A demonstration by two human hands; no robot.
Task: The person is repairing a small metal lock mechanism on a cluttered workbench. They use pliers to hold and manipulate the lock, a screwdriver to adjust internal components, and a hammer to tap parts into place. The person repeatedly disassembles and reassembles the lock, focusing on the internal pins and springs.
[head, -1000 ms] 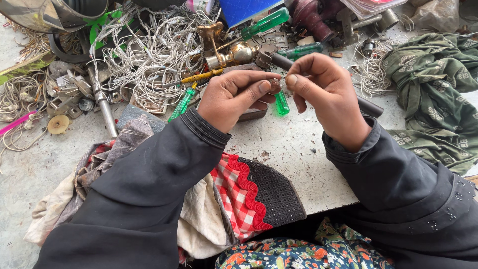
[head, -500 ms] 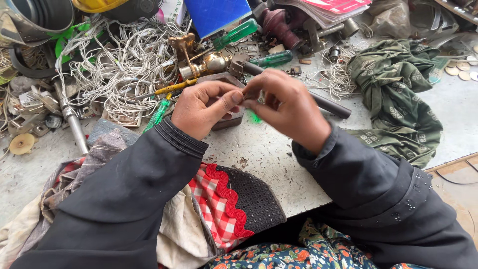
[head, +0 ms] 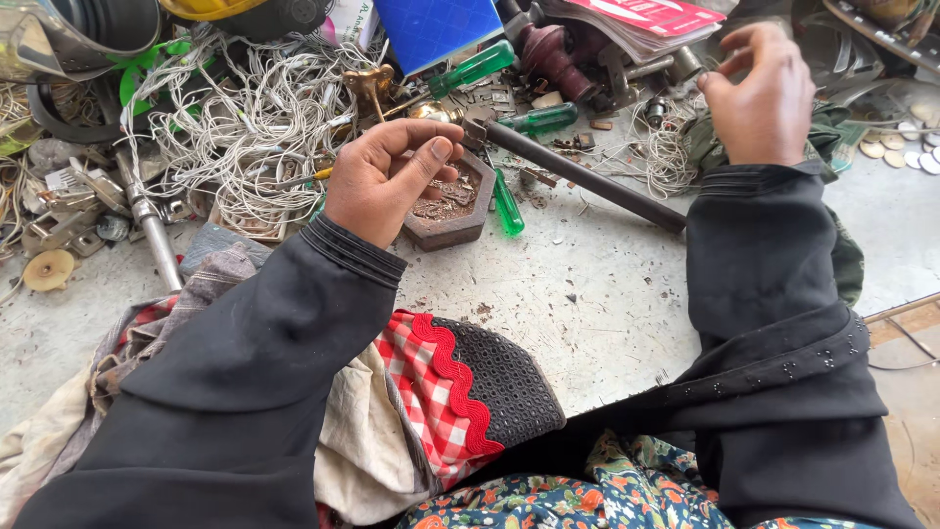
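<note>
My left hand hovers over a brown hexagonal tray of small metal bits. Its fingers are curled and the thumb presses against them; nothing shows between them. A short green-handled screwdriver lies on the concrete just right of the tray. My right hand is raised far to the right, fingers loosely apart, above a small coil of white wire and a green cloth. I see nothing in it.
A long dark metal rod runs diagonally between my hands. A big tangle of white wire, two more green screwdrivers, a blue box and scrap parts crowd the back. Round washers lie at right. A red checked cloth covers my lap.
My hands were together over the tray; now they have parted. The right hand has swung up and to the right, and the green screwdriver lies on the surface.
</note>
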